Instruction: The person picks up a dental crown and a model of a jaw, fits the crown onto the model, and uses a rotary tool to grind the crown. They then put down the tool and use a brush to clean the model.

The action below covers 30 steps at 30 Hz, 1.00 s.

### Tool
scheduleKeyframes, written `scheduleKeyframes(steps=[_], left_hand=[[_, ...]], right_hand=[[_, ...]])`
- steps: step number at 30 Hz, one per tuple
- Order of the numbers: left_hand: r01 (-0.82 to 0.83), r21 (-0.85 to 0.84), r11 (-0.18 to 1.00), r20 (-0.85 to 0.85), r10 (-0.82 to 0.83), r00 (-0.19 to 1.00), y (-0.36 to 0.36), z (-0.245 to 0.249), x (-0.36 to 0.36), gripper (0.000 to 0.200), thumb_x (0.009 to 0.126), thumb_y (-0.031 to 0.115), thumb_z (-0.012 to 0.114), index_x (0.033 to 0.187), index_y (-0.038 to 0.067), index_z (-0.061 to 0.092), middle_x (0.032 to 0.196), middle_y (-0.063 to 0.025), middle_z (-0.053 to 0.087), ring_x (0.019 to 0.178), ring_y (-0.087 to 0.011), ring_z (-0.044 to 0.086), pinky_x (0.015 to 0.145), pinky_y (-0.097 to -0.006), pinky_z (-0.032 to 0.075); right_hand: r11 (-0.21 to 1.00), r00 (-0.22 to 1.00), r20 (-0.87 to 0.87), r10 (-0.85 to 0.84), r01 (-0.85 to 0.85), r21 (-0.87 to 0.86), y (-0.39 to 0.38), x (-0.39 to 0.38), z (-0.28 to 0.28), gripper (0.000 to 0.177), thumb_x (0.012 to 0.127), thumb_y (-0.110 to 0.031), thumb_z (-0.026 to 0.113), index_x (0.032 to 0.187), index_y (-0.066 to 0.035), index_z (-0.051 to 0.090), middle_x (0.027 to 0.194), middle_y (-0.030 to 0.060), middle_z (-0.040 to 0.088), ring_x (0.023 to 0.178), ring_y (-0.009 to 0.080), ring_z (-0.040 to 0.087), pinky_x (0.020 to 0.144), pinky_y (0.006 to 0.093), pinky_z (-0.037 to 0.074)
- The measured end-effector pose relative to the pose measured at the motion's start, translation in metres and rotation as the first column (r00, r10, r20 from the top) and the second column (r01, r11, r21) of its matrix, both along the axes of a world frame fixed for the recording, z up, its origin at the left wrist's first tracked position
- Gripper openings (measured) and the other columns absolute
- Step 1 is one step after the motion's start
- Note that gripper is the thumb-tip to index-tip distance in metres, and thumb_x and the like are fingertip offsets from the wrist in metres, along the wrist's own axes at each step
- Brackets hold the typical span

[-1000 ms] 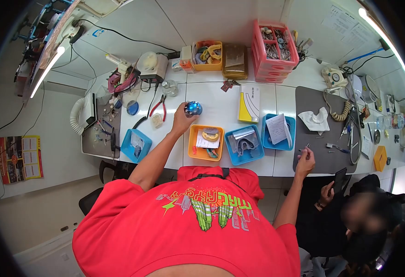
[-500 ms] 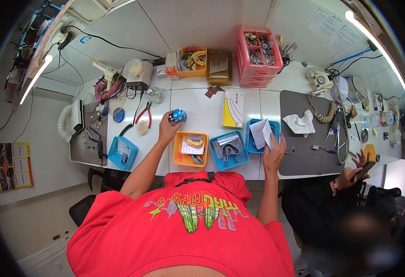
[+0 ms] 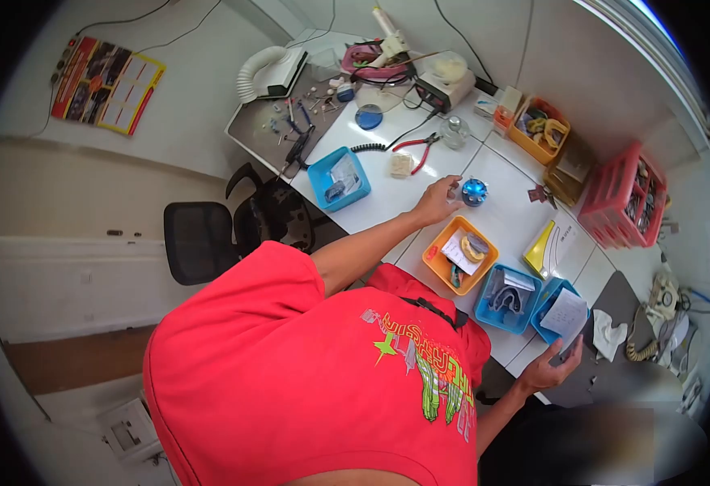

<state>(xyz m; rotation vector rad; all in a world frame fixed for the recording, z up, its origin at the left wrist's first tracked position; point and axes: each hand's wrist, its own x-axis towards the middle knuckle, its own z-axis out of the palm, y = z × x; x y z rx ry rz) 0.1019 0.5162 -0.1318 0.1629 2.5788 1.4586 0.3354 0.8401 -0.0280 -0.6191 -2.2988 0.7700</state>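
Note:
My left hand (image 3: pixel 437 201) is beside a shiny blue ball-shaped object (image 3: pixel 475 192) on the white table, its fingers apart and holding nothing. A folded white paper (image 3: pixel 564 314) lies over the rightmost blue tray (image 3: pixel 543 325). At its lower edge is my right hand (image 3: pixel 551 371), with the paper's edge between thumb and fingers. Between the hands stand an orange tray (image 3: pixel 430 253) with a dental model (image 3: pixel 475 248) and paper, and a blue tray (image 3: pixel 482 310) with a grey horseshoe-shaped piece (image 3: pixel 507 300).
Another blue tray (image 3: pixel 321 188) stands at the left, near red-handled pliers (image 3: pixel 416 150). Farther back are a glass bottle (image 3: pixel 454 132), an orange bin (image 3: pixel 539 151) and a pink drawer unit (image 3: pixel 612 194). A yellow-white box (image 3: pixel 551 245) and crumpled tissue (image 3: pixel 607 334) lie at the right.
The view has turned to the left. My left hand has let go of the blue ball. The paper has lowered over the right blue tray.

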Motion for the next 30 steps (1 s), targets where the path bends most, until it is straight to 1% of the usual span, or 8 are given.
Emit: scheduleKeyframes(steps=[7, 12, 17, 22, 24, 27, 29, 30], left_hand=[[-0.124, 0.206, 0.971, 0.042, 0.118, 0.992, -0.04, 0.034, 0.084, 0.041, 0.088, 0.003, 0.063, 0.129, 0.003, 0.055, 0.112, -0.0112, 0.066, 0.094, -0.0181, 0.067, 0.082, -0.0306, 0.055], [-0.087, 0.194, 0.977, 0.152, 0.058, 0.987, -0.109, 0.051, 0.159, 0.022, 0.095, 0.006, 0.05, 0.106, -0.001, 0.068, 0.085, -0.0115, 0.074, 0.08, -0.0209, 0.072, 0.078, -0.0317, 0.054], [-0.322, 0.059, 0.945, 0.165, 0.309, 0.937, -0.212, -0.003, 0.211, 0.023, 0.096, 0.015, 0.054, 0.1, 0.0, 0.071, 0.083, -0.0114, 0.074, 0.08, -0.0257, 0.072, 0.078, -0.0345, 0.056], [-0.577, -0.367, 0.73, 0.47, 0.681, 0.562, -0.343, -0.137, 0.337, 0.023, 0.082, 0.029, 0.068, 0.098, 0.015, 0.076, 0.098, -0.0084, 0.074, 0.089, -0.0262, 0.071, 0.081, -0.0374, 0.055], [-0.688, -0.536, 0.49, 0.568, 0.812, 0.136, -0.375, -0.151, 0.383, 0.022, 0.083, 0.027, 0.064, 0.095, 0.015, 0.077, 0.101, -0.0116, 0.074, 0.096, -0.0291, 0.07, 0.086, -0.0386, 0.056], [-0.652, -0.661, 0.372, 0.471, 0.882, 0.026, -0.396, -0.157, 0.44, 0.022, 0.082, 0.026, 0.062, 0.092, 0.011, 0.077, 0.098, -0.0155, 0.073, 0.096, -0.0315, 0.07, 0.086, -0.0389, 0.056], [-0.562, -0.682, 0.468, 0.484, 0.865, 0.132, -0.407, -0.159, 0.45, 0.021, 0.085, 0.022, 0.059, 0.094, 0.011, 0.075, 0.08, -0.0076, 0.073, 0.067, -0.0213, 0.07, 0.065, -0.0347, 0.058], [-0.628, -0.598, 0.499, 0.565, 0.817, 0.111, -0.408, -0.159, 0.446, 0.025, 0.085, 0.027, 0.062, 0.099, 0.01, 0.074, 0.088, -0.0103, 0.074, 0.078, -0.0249, 0.071, 0.078, -0.0366, 0.057]], right_hand=[[0.77, 0.894, 0.039, 0.446, -0.362, -0.525, -0.113, -0.033, 0.014, 0.014, 0.098, -0.006, 0.059, 0.107, 0.001, 0.068, 0.079, 0.0062, 0.066, 0.052, 0.0085, 0.052, 0.047, 0.0248, 0.041], [0.689, 0.7, 0.133, 0.702, -0.619, -0.376, -0.175, -0.049, 0.007, 0.029, 0.102, -0.017, 0.052, 0.079, -0.002, 0.061, 0.059, 0.0069, 0.056, 0.047, 0.0162, 0.05, 0.047, 0.0313, 0.037], [0.51, 0.49, 0.147, 0.859, -0.795, -0.328, -0.228, -0.056, -0.01, 0.044, 0.104, -0.029, 0.046, 0.071, -0.002, 0.056, 0.057, 0.0113, 0.054, 0.049, 0.0249, 0.052, 0.049, 0.0384, 0.038], [0.364, 0.331, 0.153, 0.931, -0.824, -0.433, -0.277, -0.053, -0.012, 0.027, 0.096, -0.024, 0.062, 0.08, -0.003, 0.065, 0.053, 0.0099, 0.057, 0.044, 0.0194, 0.055, 0.045, 0.0351, 0.04], [0.383, 0.3, 0.248, 0.921, -0.812, -0.44, -0.283, -0.05, -0.02, 0.028, 0.097, -0.025, 0.061, 0.08, -0.003, 0.065, 0.053, 0.0088, 0.057, 0.044, 0.0176, 0.056, 0.045, 0.0342, 0.041], [0.408, 0.233, 0.368, 0.9, -0.748, -0.524, -0.287, -0.038, -0.036, 0.029, 0.097, -0.026, 0.061, 0.082, -0.002, 0.065, 0.056, 0.0106, 0.059, 0.049, 0.0183, 0.059, 0.047, 0.0359, 0.043], [0.399, 0.21, 0.402, 0.891, -0.784, -0.475, -0.285, -0.024, -0.058, 0.027, 0.097, -0.025, 0.061, 0.085, -0.001, 0.064, 0.061, 0.0152, 0.063, 0.052, 0.0272, 0.061, 0.051, 0.0395, 0.045], [0.418, 0.185, 0.443, 0.877, -0.748, -0.515, -0.284, -0.017, -0.06, 0.025, 0.096, -0.023, 0.061, 0.085, -0.001, 0.064, 0.063, 0.0165, 0.063, 0.054, 0.0293, 0.063, 0.052, 0.0401, 0.046]])
